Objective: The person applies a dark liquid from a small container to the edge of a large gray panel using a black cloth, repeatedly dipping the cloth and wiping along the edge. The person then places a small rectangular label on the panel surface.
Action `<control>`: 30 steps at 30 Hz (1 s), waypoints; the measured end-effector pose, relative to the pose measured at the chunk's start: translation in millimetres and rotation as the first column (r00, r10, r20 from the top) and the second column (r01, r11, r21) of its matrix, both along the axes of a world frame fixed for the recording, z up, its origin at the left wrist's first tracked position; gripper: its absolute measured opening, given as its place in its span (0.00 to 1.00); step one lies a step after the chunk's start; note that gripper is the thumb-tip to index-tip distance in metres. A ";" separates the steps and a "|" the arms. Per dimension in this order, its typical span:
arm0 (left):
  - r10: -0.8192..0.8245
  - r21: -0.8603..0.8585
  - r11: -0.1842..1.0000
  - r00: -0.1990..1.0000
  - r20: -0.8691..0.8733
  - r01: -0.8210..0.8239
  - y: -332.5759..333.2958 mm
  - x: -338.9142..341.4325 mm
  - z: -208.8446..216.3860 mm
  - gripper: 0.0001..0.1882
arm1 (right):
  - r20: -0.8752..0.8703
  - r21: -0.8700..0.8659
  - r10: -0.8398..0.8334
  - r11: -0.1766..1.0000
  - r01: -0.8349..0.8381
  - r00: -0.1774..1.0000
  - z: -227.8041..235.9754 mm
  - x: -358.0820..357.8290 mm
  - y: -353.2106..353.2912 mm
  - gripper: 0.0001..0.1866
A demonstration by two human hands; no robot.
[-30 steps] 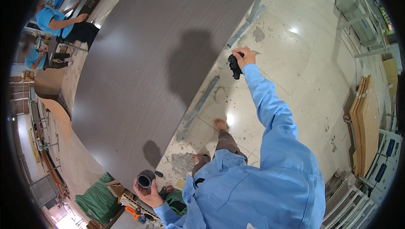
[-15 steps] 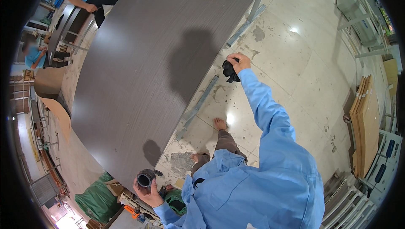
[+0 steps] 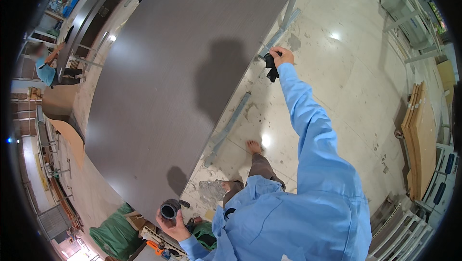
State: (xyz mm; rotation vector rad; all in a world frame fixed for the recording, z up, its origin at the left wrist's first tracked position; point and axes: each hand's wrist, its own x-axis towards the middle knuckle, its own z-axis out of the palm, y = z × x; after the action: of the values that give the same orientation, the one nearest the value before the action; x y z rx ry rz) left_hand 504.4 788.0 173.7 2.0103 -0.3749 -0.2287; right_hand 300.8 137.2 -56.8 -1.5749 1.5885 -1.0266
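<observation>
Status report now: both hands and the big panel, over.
Left hand holds a dark round can. Right hand grips a black cloth at the edge of the dark panel. Metal strips lie on the floor beside it.

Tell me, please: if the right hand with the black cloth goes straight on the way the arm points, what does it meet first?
Most likely the edge of the large dark panel: the right hand with its black cloth is already at that edge. Depth is unclear.

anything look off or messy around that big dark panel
The floor by the dark panel is blotched with grey stains, heaviest beside the bare feet. The right hand holds a black cloth; the left hand holds a dark cylinder.
</observation>
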 end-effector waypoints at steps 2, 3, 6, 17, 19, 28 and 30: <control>0.018 -0.005 1.000 1.000 0.003 -0.018 -0.4 -1.1 -0.7 0.37 | -0.073 0.075 0.072 0.995 -0.066 0.995 -0.1 -0.5 -7.6 0.04; 0.010 0.001 1.000 1.000 0.007 -0.010 -0.6 -0.5 -0.7 0.37 | -0.047 0.029 0.029 0.999 -0.027 0.998 0.0 -0.7 -10.6 0.04; -0.010 0.008 1.000 1.000 0.011 0.010 -1.8 -0.2 -0.3 0.37 | -0.040 0.111 -0.044 0.993 0.049 0.998 0.0 -1.5 -14.6 0.04; -0.025 -0.006 1.000 1.000 0.004 0.025 -10.1 0.2 2.2 0.36 | 0.011 0.067 0.038 0.997 -0.038 0.999 -7.1 -7.6 -16.3 0.04; -0.026 -0.002 1.000 1.000 -0.011 0.026 -11.8 0.5 2.8 0.36 | 0.019 0.101 0.121 0.987 -0.122 0.993 -8.5 -5.6 -19.1 0.04; -0.045 0.012 0.999 0.999 0.008 0.045 -15.6 0.6 2.3 0.36 | -0.084 0.168 -0.245 0.952 0.256 0.966 -52.2 -18.1 -50.0 0.10; -0.021 0.005 1.000 1.000 0.010 0.021 -13.7 -1.2 0.8 0.37 | -0.183 0.181 -0.215 0.952 0.248 0.959 -80.2 -31.9 -40.1 0.12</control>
State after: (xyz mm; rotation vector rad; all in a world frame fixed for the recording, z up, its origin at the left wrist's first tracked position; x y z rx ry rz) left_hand 503.2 774.2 174.5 2.0135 -0.4026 -0.2335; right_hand 268.9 97.1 -136.9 -1.3847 1.9609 -0.8409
